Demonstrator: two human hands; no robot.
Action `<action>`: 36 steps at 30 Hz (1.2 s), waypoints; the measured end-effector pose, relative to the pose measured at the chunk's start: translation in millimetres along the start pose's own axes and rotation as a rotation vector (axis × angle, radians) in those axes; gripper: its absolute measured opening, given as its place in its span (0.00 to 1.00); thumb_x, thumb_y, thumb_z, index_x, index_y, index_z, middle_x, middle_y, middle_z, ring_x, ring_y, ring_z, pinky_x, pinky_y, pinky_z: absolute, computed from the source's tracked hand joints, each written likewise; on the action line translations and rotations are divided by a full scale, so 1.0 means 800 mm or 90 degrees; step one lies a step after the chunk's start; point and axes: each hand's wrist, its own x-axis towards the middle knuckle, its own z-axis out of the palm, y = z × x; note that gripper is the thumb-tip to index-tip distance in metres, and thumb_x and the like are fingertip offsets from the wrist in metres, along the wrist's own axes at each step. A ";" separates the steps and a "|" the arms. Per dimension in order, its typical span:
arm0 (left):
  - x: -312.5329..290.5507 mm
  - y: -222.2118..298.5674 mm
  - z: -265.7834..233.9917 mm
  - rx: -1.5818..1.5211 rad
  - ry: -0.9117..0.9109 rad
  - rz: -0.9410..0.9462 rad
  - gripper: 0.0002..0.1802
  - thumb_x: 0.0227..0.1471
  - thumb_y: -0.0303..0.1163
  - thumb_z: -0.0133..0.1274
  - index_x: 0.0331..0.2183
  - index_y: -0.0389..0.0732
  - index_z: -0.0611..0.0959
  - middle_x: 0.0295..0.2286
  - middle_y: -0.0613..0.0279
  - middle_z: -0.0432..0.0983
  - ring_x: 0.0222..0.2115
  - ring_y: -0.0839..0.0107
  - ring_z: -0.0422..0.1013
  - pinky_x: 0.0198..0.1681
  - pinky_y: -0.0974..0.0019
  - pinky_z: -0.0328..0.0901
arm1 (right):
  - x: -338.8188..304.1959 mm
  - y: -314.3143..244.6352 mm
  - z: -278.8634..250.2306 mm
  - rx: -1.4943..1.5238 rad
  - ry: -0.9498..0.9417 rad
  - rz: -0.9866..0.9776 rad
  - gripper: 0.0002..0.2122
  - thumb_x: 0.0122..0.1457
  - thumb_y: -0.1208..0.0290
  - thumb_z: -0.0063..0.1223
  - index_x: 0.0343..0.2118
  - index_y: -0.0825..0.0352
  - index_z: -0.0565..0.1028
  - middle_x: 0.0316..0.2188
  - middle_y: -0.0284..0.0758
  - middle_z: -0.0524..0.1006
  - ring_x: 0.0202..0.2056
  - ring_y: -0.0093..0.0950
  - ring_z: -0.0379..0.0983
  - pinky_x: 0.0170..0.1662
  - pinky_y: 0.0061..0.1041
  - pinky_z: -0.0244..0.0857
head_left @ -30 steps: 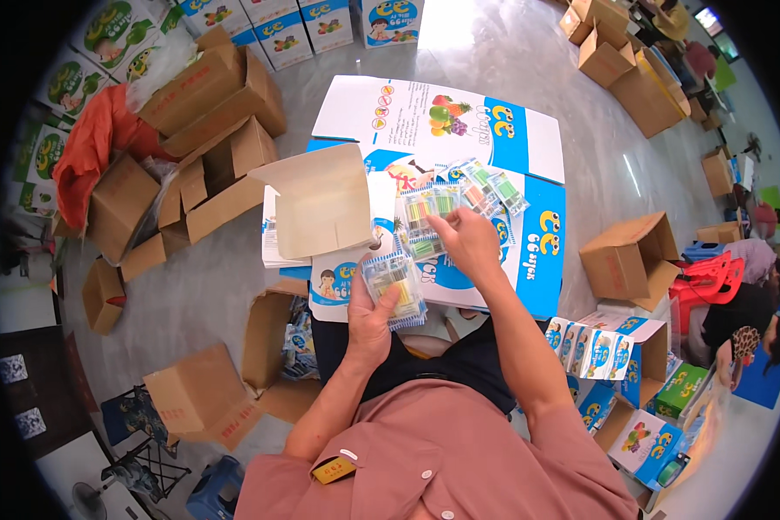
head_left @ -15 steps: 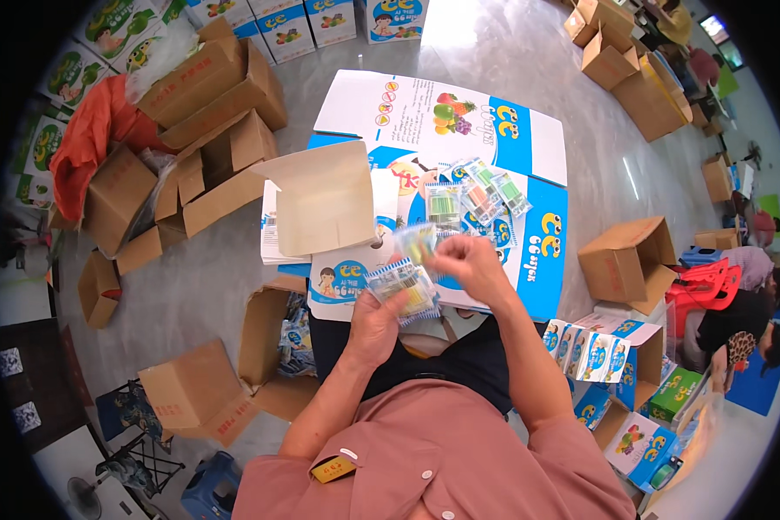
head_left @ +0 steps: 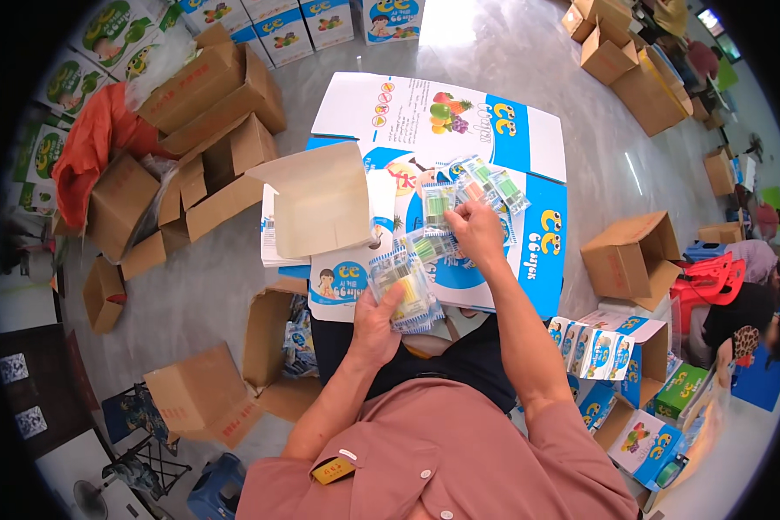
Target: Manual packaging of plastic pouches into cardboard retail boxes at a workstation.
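Note:
My left hand (head_left: 376,328) grips a small stack of clear, blue-edged sachets (head_left: 407,295), with yellow sticks showing through the top one. Over the printed cardboard, my right hand (head_left: 478,232) has its fingertips closed at the lower edge of a sachet with green contents (head_left: 438,204). Another green sachet (head_left: 425,247) lies between the two hands, partly touching the held stack. More sachets (head_left: 494,186) with green and orange contents overlap just beyond my right hand. An open white carton (head_left: 321,204) with its lid raised stands left of them.
The work surface is a blue and white printed box (head_left: 338,104). By my left leg, an open brown box (head_left: 269,347) holds several sachets. Brown cartons (head_left: 225,173) crowd the left; another (head_left: 630,260) stands right. Small display boxes (head_left: 591,351) sit near my right elbow.
My right hand has moved away from the stack, up and right to the sachets on the cardboard. The sachet it was handling now lies between the hands. My left hand keeps its stack.

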 end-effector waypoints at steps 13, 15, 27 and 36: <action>-0.032 -0.002 -0.016 -0.003 -0.001 -0.002 0.21 0.62 0.33 0.56 0.55 0.39 0.74 0.48 0.62 0.77 0.46 0.69 0.76 0.51 0.62 0.71 | -0.071 -0.002 -0.045 0.188 -0.334 -0.248 0.10 0.56 0.71 0.65 0.40 0.68 0.81 0.37 0.39 0.80 0.40 0.33 0.78 0.42 0.29 0.71; -0.042 -0.002 -0.021 -0.010 0.047 -0.016 0.22 0.61 0.33 0.57 0.55 0.39 0.73 0.48 0.62 0.77 0.46 0.69 0.76 0.51 0.61 0.71 | -0.049 -0.020 -0.032 -0.044 -0.118 -0.361 0.15 0.51 0.72 0.67 0.42 0.67 0.79 0.45 0.40 0.77 0.43 0.40 0.77 0.45 0.34 0.72; -0.044 -0.009 -0.037 -0.022 0.016 -0.091 0.25 0.59 0.31 0.58 0.56 0.38 0.71 0.48 0.60 0.76 0.47 0.66 0.75 0.53 0.58 0.70 | -0.053 -0.038 -0.045 -0.163 -0.315 -0.209 0.12 0.50 0.74 0.67 0.37 0.68 0.78 0.35 0.37 0.80 0.39 0.37 0.78 0.44 0.31 0.72; 0.006 -0.026 0.022 0.110 -0.067 0.058 0.31 0.57 0.20 0.55 0.61 0.38 0.67 0.50 0.61 0.74 0.49 0.70 0.73 0.55 0.63 0.68 | -0.140 0.030 -0.019 0.597 -0.395 0.080 0.14 0.68 0.69 0.48 0.51 0.72 0.76 0.39 0.29 0.80 0.39 0.16 0.73 0.42 0.18 0.67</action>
